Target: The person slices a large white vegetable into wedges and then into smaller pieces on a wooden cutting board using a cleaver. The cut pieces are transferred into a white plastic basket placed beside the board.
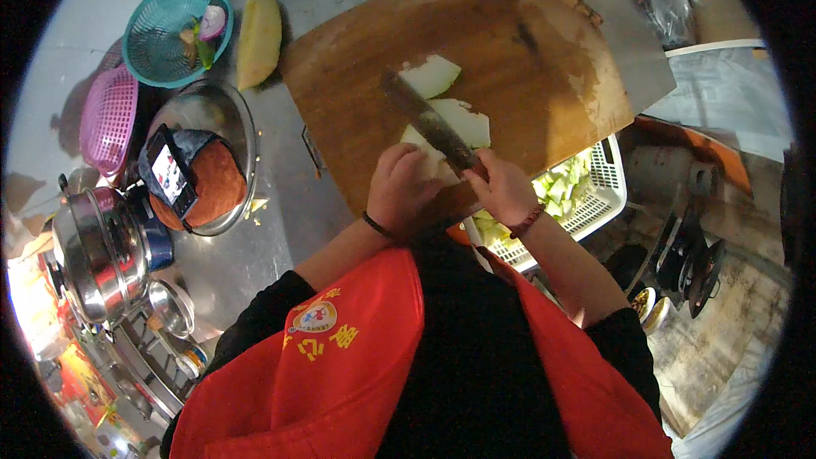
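Note:
My right hand is closed round the handle of a wide-bladed kitchen knife, whose dark blade slants up and left among pale melon pieces. My left hand, fingers bent, presses on a white piece of melon beside the blade. Farther away on the wooden cutting board lie a melon piece with a green edge and another melon slab right of the blade. The hand and blade partly hide the near piece, so I cannot tell how deep the knife is in it.
A white slotted basket with cut green-white chunks stands below the board's right side. Left of the board are a long melon wedge, a teal colander, a pink basket, a phone on brown cloth, and steel pots.

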A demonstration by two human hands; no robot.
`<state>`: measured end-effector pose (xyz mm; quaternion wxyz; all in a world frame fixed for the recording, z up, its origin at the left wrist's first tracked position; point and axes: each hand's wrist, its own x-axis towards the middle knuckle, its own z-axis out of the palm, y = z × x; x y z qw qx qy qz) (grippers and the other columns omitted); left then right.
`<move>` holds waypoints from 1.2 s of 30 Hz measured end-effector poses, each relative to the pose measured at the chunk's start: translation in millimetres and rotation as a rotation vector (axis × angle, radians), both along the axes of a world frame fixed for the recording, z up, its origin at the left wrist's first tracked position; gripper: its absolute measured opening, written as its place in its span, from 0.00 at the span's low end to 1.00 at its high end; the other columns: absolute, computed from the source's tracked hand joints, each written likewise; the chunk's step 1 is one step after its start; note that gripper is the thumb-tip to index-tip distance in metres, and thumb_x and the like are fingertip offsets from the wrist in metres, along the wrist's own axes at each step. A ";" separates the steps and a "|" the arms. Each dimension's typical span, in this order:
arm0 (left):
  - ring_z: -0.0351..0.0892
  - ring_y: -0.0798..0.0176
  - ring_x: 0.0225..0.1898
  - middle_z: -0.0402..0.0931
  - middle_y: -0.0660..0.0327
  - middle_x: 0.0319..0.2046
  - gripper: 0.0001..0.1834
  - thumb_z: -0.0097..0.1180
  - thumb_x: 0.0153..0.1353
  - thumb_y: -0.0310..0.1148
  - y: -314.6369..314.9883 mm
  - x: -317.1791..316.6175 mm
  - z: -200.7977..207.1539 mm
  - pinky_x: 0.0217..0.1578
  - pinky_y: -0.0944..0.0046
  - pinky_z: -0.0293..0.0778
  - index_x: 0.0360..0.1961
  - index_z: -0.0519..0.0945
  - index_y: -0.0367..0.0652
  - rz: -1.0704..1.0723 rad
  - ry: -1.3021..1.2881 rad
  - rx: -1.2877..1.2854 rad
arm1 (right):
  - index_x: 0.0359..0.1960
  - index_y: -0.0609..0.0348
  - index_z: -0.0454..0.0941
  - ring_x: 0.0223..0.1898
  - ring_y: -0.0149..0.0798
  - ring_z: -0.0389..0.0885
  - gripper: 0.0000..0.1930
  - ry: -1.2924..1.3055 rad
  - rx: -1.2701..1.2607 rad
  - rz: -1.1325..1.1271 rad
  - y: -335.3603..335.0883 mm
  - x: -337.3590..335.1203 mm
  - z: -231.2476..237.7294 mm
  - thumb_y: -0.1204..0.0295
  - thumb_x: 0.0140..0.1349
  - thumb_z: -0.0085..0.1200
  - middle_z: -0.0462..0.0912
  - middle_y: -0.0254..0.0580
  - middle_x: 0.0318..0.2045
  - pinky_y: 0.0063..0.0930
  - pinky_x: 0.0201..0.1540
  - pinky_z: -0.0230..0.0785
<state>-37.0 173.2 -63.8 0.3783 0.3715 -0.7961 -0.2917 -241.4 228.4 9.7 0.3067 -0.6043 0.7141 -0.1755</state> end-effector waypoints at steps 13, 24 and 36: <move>0.75 0.44 0.45 0.76 0.52 0.42 0.21 0.71 0.44 0.31 4.1 1.4 7.9 0.45 0.50 0.73 0.40 0.77 0.43 -0.009 0.025 -0.023 | 0.36 0.57 0.71 0.32 0.60 0.80 0.11 -0.032 0.046 -0.037 46.7 1.4 63.2 0.63 0.62 0.56 0.80 0.53 0.27 0.51 0.31 0.71; 0.74 0.44 0.46 0.76 0.53 0.43 0.21 0.71 0.43 0.31 1.5 4.9 -3.6 0.46 0.50 0.73 0.40 0.77 0.42 -0.013 0.069 -0.041 | 0.39 0.59 0.69 0.32 0.62 0.79 0.12 0.033 0.098 0.051 25.9 11.1 26.6 0.66 0.63 0.56 0.79 0.55 0.26 0.50 0.32 0.70; 0.76 0.45 0.47 0.76 0.50 0.47 0.25 0.73 0.45 0.31 9.7 9.4 -5.5 0.47 0.53 0.75 0.46 0.79 0.41 0.036 0.047 -0.003 | 0.40 0.58 0.70 0.32 0.62 0.80 0.12 -0.046 -0.075 -0.021 11.5 7.9 15.9 0.63 0.64 0.55 0.81 0.55 0.28 0.54 0.32 0.70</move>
